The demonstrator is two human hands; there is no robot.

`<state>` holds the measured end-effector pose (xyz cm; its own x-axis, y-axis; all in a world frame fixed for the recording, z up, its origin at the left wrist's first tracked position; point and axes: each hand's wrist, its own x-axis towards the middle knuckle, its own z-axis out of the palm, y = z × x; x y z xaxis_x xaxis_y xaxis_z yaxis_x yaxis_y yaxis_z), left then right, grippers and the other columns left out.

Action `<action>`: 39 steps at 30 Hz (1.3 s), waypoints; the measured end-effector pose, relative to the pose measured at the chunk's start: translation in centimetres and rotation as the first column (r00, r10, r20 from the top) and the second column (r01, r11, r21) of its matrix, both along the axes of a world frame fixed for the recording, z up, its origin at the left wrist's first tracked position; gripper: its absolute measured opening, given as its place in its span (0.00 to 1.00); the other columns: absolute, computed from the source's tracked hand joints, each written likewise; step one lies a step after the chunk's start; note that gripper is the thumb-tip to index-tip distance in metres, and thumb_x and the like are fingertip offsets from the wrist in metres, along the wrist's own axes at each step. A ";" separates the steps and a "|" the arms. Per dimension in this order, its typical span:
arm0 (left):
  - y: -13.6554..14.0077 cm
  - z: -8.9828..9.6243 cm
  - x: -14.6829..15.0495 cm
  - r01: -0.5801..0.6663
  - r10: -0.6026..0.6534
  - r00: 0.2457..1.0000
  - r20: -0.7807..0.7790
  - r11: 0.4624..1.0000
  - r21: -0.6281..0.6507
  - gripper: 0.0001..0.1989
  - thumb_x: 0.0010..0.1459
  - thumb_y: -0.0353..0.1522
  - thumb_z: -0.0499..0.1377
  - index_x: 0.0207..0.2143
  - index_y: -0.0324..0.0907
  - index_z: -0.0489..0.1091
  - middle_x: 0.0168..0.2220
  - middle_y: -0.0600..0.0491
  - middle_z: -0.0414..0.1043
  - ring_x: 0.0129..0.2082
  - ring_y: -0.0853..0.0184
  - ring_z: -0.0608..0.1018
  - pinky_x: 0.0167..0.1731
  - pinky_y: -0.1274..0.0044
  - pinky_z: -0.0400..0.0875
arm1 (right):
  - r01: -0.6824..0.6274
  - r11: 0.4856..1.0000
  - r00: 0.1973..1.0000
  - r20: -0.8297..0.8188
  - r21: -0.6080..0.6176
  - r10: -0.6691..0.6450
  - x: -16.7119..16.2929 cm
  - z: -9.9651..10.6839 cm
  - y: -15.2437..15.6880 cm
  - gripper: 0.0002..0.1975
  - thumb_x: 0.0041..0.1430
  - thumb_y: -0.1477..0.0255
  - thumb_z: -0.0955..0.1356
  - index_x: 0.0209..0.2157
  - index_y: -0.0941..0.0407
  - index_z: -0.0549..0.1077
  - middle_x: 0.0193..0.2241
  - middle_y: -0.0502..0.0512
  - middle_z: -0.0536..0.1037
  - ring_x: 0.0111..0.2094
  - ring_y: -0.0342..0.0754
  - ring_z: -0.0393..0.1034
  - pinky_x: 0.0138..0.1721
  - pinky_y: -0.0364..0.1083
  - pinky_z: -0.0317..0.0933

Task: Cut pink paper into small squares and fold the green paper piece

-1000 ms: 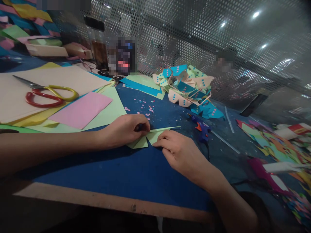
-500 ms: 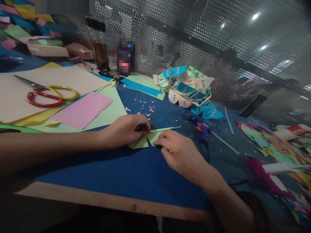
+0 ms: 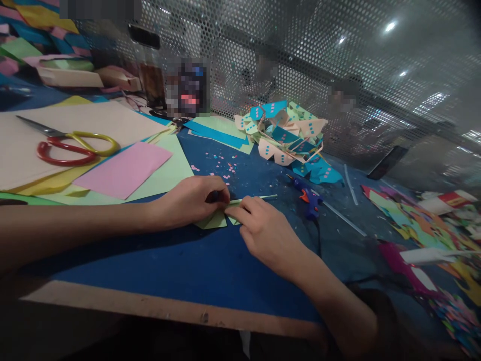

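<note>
A light green piece of cut, folded paper point(image 3: 213, 220) lies on the blue tabletop, with a notch in its near edge and a thin strip reaching right. My left hand point(image 3: 197, 199) is closed on its left part, thumb and fingers curled together at the fold. My right hand point(image 3: 268, 234) presses bent fingers on the right part, close to the left fingertips, and covers much of it. Tiny pink and blue paper bits point(image 3: 225, 165) are scattered just beyond the hands. To the right lies a purple glue gun point(image 3: 311, 203) with an orange trigger.
Scissors point(image 3: 71, 150) with red and yellow handles rest on large paper sheets at left, near a pink sheet point(image 3: 126, 170). Decorated paper cutouts point(image 3: 276, 153) are heaped by the mesh panel point(image 3: 233, 45). A bottle point(image 3: 152, 75) stands behind. Glue sticks point(image 3: 351, 184) lie right.
My right hand has slid left along the green paper, closer to my left hand, and covers more of it. My left hand keeps its place on the paper.
</note>
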<state>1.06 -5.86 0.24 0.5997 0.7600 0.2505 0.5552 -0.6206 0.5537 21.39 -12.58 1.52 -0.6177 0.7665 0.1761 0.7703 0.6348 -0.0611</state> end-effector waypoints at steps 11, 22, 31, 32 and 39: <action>0.1 0.0 0.0 0.019 -0.019 1.000 0.007 1.000 -0.005 0.06 0.54 0.28 0.57 0.33 0.43 0.74 0.30 0.57 0.72 0.27 0.72 0.71 0.28 0.79 0.62 | -0.065 0.993 0.991 -0.126 -0.096 0.053 1.6 1.0 -0.7 0.15 0.62 0.83 0.61 0.43 0.55 0.76 0.40 0.56 0.73 0.44 0.49 0.66 0.44 0.47 0.61; 0.1 -0.1 -0.1 0.032 -0.032 0.999 0.002 0.999 0.020 0.06 0.55 0.27 0.57 0.34 0.43 0.73 0.31 0.56 0.73 0.29 0.71 0.72 0.29 0.79 0.62 | 0.040 0.998 0.985 -0.170 0.037 -0.033 1.4 0.6 0.2 0.13 0.64 0.80 0.61 0.44 0.58 0.74 0.42 0.58 0.74 0.44 0.51 0.67 0.45 0.50 0.61; 0.1 -0.4 -0.3 0.068 -0.066 0.997 -0.027 0.992 0.107 0.08 0.55 0.25 0.55 0.34 0.44 0.73 0.32 0.56 0.73 0.29 0.70 0.72 0.30 0.78 0.62 | 0.174 0.982 0.979 -0.119 0.078 -0.164 1.6 -1.1 2.5 0.07 0.68 0.71 0.64 0.42 0.57 0.73 0.42 0.58 0.74 0.45 0.53 0.66 0.45 0.51 0.57; 0.0 -0.4 -0.3 0.077 -0.074 0.997 -0.030 0.988 0.132 0.09 0.56 0.25 0.55 0.34 0.44 0.73 0.32 0.56 0.73 0.30 0.70 0.72 0.31 0.78 0.63 | 0.180 0.981 0.977 -0.128 0.073 -0.170 1.5 -1.0 2.5 0.06 0.67 0.71 0.65 0.41 0.57 0.72 0.42 0.57 0.74 0.45 0.53 0.67 0.44 0.50 0.57; -0.3 0.1 -0.4 0.062 -0.035 0.995 -0.093 0.951 0.304 0.07 0.62 0.30 0.54 0.38 0.43 0.72 0.38 0.53 0.75 0.40 0.64 0.74 0.40 0.73 0.63 | 0.208 0.978 0.935 -0.290 -0.020 -0.205 2.1 -0.1 2.0 0.03 0.64 0.74 0.67 0.35 0.54 0.70 0.36 0.50 0.75 0.39 0.48 0.68 0.41 0.48 0.53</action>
